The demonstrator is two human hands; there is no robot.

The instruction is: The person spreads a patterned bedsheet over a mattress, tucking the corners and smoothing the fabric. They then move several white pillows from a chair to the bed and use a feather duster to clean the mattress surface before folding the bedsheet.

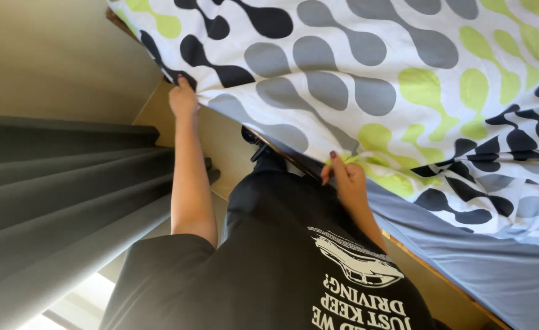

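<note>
A white duvet point(367, 67) with grey, black and lime-green blob shapes lies over a bed. My left hand point(183, 98) is stretched out and grips the duvet's edge near the far corner. My right hand point(344, 177) pinches the same edge closer to my body, where the cover folds over. Under the duvet a blue-grey sheet point(495, 263) shows on the mattress. My dark shirt and trousers fill the lower middle of the view.
Grey pleated curtains point(55, 195) hang at the left, close to my left arm. A beige wall point(49, 55) is behind them. A wooden bed frame point(440, 278) runs along the mattress edge. Pale floor point(220, 140) shows between curtain and bed.
</note>
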